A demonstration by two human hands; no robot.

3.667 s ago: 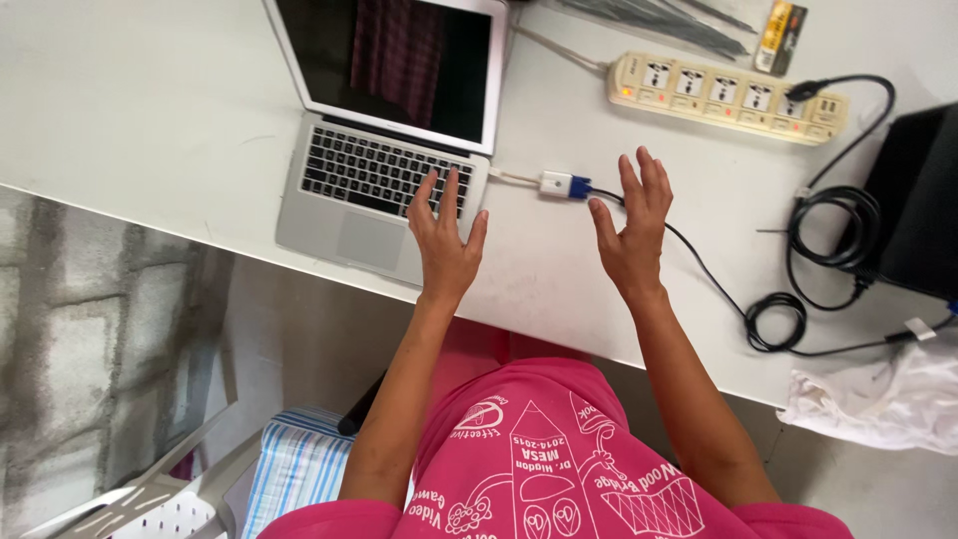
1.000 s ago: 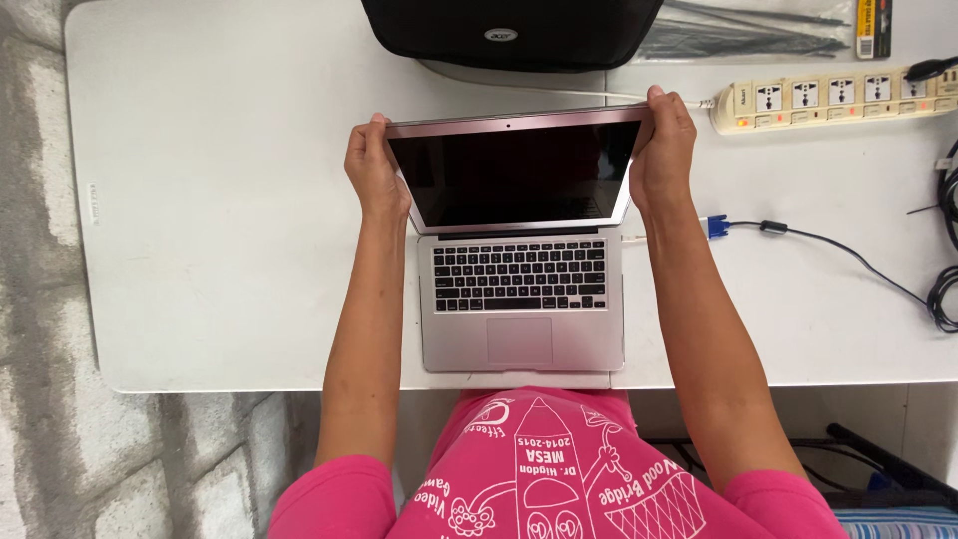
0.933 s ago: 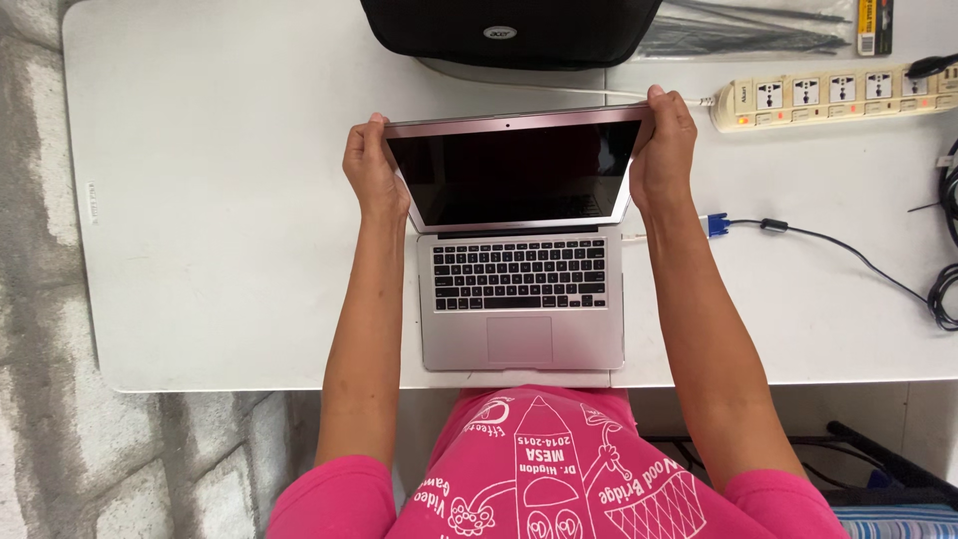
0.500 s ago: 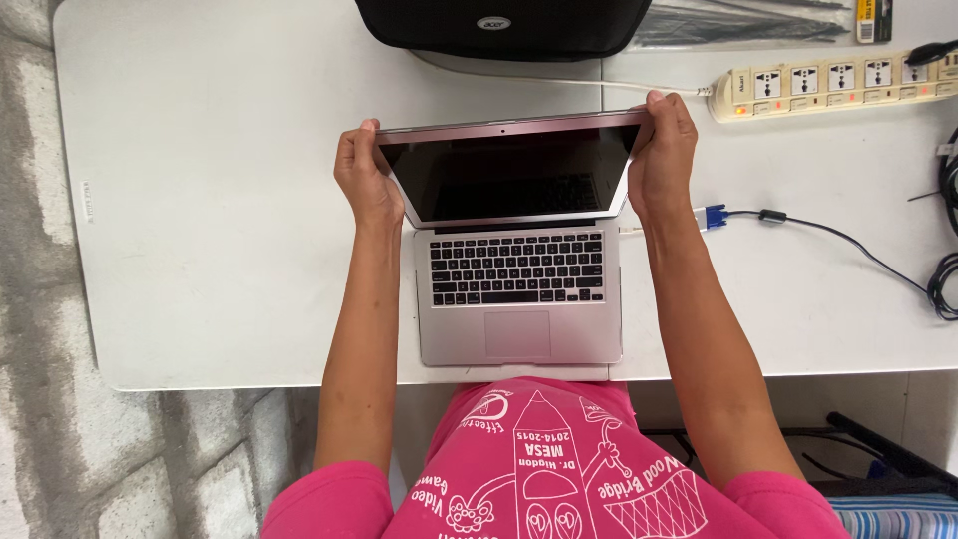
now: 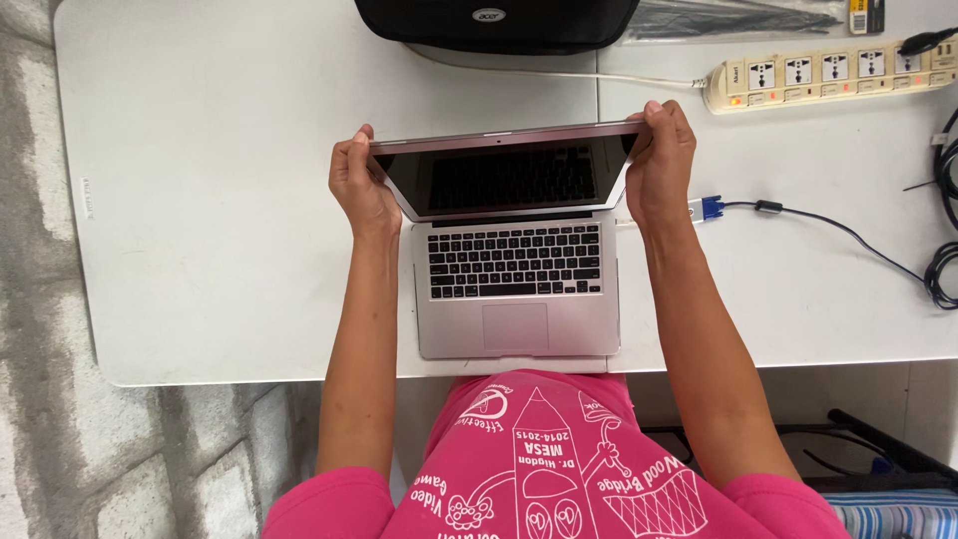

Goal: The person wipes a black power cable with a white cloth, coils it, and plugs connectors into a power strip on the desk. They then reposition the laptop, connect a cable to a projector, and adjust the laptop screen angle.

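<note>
A white counter (image 5: pixel 200 250) fills most of the view, with mottled grey flooring showing off its 9 o'clock edge. A silver laptop (image 5: pixel 517 299) sits at the near edge, square in front of the person in the pink shirt, its lid tilted partway over the keyboard. The left hand (image 5: pixel 357 190) grips the lid's corner at 10 o'clock, fingers curled over the top edge and clamped on it; the right hand (image 5: pixel 659 160) does the same on the corner at 2 o'clock. The lid looks thin and stiff, light on its hinge, and the screen glass is the fragile part, so the top corners seem the sound place to hold it. At 12 o'clock lies a black bag (image 5: pixel 499 22). Towards 2 o'clock a cream power strip (image 5: pixel 828 72) stretches along the counter, and a blue-tipped cable (image 5: pixel 798 215) trails off at 3 o'clock, its plug just beside the right hand.
</note>
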